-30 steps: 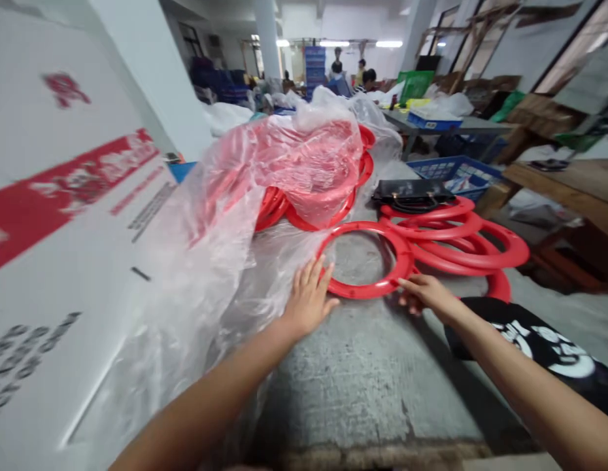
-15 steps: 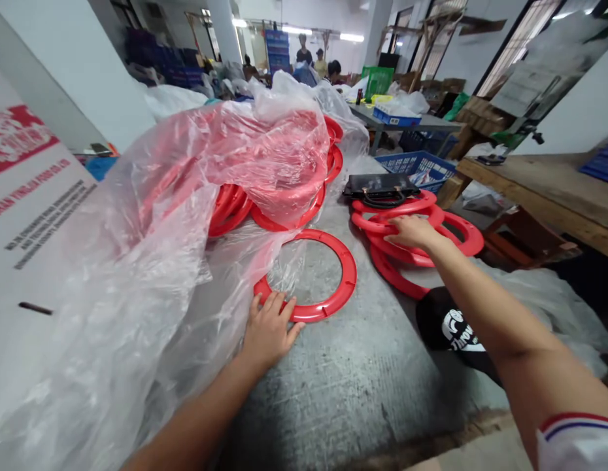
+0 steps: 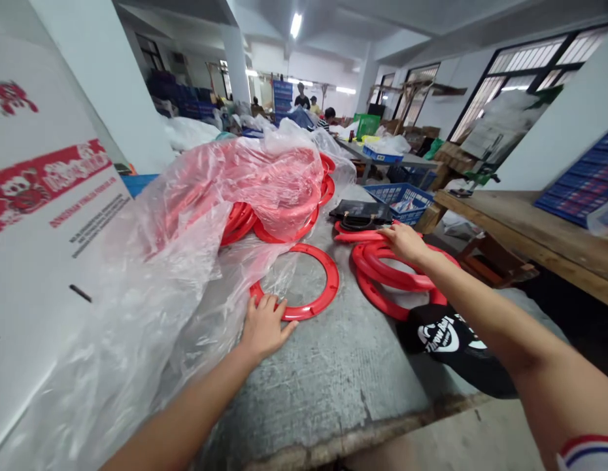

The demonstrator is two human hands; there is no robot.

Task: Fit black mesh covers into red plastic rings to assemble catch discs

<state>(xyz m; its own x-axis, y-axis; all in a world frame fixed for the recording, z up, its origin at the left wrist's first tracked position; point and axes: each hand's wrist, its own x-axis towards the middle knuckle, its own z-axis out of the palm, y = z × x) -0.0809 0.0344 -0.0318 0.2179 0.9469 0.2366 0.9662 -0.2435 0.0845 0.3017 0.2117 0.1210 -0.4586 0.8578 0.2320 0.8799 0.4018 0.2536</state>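
A flat red plastic ring (image 3: 332,281) lies on the grey table in front of me. My left hand (image 3: 265,327) rests on its near left rim with the fingers spread. To the right, my right hand (image 3: 405,243) grips the edge of another red ring (image 3: 357,235), which sits at the far side of a loose stack of rings (image 3: 377,302). The fingertips are partly hidden behind that rim. More red rings (image 3: 238,222) are heaped at the back left under a clear plastic sheet (image 3: 186,261).
A black handbag (image 3: 361,210) is just behind the stack, and a black cap (image 3: 454,340) lies in front of it. At the left stands a white printed carton (image 3: 44,281). A blue crate (image 3: 397,196) and a wooden bench (image 3: 510,216) are beyond the table at the right.
My right hand has shifted a ring toward the handbag, apart from the others in the stack. My left hand stays on the single ring. The view has tilted upward.
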